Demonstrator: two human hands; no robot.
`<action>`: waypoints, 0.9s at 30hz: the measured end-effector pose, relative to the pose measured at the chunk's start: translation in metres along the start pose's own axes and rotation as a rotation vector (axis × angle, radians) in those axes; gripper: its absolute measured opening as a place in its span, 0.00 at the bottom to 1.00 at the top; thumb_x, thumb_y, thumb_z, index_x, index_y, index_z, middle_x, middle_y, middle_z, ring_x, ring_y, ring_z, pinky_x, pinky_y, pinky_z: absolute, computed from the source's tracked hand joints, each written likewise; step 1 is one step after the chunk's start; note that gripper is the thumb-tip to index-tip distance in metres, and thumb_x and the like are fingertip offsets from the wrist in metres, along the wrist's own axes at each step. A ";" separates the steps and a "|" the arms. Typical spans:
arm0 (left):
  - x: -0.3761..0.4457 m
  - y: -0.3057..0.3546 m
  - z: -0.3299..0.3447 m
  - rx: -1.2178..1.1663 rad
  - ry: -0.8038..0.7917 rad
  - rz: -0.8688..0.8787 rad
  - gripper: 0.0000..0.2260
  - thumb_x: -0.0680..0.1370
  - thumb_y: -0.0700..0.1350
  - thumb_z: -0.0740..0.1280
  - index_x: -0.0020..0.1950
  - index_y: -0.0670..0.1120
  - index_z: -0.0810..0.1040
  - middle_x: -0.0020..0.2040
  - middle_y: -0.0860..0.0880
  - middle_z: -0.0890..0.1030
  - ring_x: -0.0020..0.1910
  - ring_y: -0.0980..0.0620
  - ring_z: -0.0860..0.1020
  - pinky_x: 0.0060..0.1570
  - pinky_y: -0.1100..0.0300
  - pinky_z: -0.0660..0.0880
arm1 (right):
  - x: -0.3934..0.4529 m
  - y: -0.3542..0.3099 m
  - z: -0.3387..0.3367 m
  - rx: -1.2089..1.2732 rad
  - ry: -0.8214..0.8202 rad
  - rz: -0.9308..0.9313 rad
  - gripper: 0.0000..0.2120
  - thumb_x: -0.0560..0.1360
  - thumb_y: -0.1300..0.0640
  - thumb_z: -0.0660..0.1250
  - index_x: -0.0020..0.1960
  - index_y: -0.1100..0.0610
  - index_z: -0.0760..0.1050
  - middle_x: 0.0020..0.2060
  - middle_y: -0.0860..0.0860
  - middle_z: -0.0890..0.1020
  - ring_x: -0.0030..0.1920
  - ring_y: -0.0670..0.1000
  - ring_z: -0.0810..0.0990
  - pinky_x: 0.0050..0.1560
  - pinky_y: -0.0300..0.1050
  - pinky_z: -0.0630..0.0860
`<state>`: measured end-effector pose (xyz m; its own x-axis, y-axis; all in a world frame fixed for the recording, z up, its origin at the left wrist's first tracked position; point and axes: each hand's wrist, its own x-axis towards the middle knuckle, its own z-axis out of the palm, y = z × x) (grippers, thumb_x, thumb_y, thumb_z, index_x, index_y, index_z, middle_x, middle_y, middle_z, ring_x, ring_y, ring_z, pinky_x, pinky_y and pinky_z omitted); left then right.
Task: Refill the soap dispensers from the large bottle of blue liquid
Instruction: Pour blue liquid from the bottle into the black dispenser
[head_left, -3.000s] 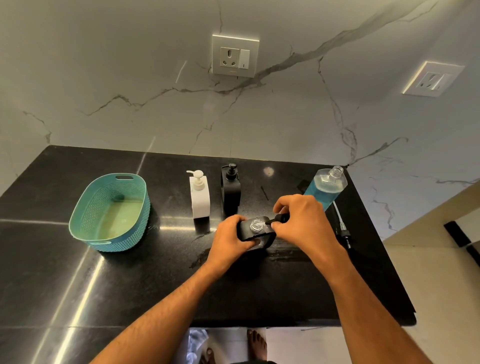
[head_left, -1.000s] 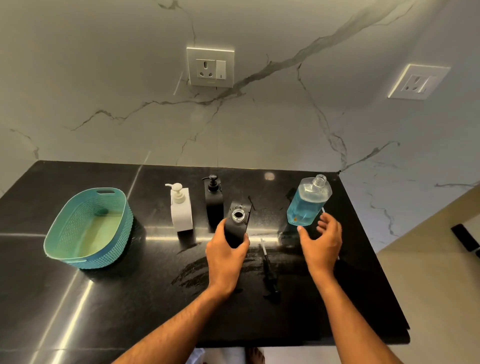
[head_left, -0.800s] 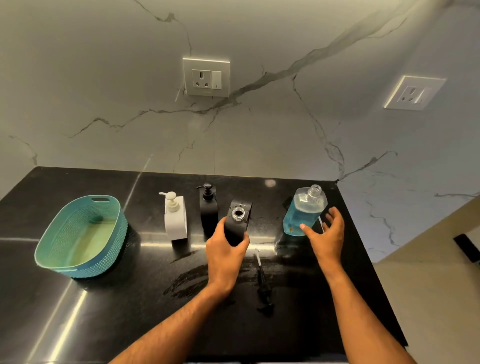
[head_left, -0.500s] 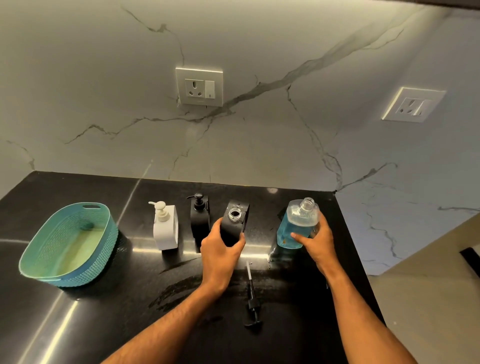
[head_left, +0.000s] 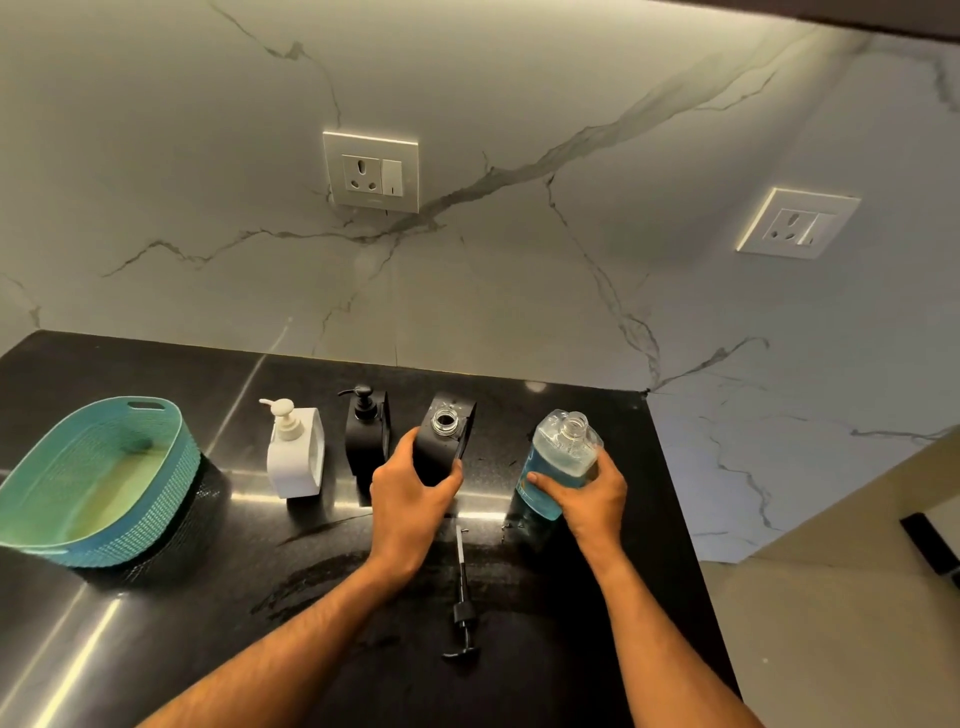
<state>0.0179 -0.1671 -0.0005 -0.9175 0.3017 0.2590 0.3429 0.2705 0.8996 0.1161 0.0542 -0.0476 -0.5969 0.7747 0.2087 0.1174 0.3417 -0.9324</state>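
Blue liquid half fills the uncapped large bottle (head_left: 563, 467), gripped by the right hand (head_left: 589, 496) near the counter (head_left: 156, 623) edge. An open-necked black dispenser (head_left: 441, 441) is gripped by the left hand (head_left: 410, 499). Its pump (head_left: 462, 603) is laid nearby.

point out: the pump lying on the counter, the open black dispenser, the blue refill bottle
pump (head_left: 462, 613), head view, black collar midway along it
open black dispenser (head_left: 445, 422), head view, rim of its uncapped neck
blue refill bottle (head_left: 550, 465), head view, blue-filled side wall
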 end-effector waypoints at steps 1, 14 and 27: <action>-0.001 0.001 -0.001 -0.003 0.003 0.007 0.22 0.73 0.47 0.78 0.65 0.55 0.76 0.47 0.67 0.80 0.50 0.70 0.80 0.48 0.76 0.76 | -0.002 -0.001 0.001 0.013 0.010 0.005 0.37 0.56 0.52 0.88 0.62 0.54 0.80 0.56 0.46 0.84 0.58 0.47 0.82 0.58 0.48 0.82; -0.014 0.018 -0.036 -0.011 0.010 0.088 0.25 0.73 0.49 0.78 0.60 0.70 0.69 0.51 0.74 0.78 0.51 0.70 0.80 0.47 0.77 0.75 | -0.036 -0.015 0.021 -0.005 0.161 0.006 0.30 0.59 0.52 0.86 0.58 0.50 0.81 0.51 0.42 0.85 0.52 0.41 0.83 0.46 0.27 0.77; -0.015 0.020 -0.070 0.061 -0.031 0.151 0.21 0.74 0.58 0.74 0.65 0.55 0.76 0.49 0.64 0.83 0.48 0.65 0.82 0.48 0.70 0.80 | -0.073 -0.087 0.031 -0.072 0.309 -0.271 0.28 0.63 0.45 0.83 0.60 0.45 0.78 0.51 0.32 0.79 0.53 0.40 0.82 0.44 0.28 0.78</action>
<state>0.0250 -0.2305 0.0386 -0.8486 0.3706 0.3775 0.4885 0.2751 0.8280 0.1247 -0.0491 0.0091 -0.3490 0.7709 0.5328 0.0505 0.5832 -0.8107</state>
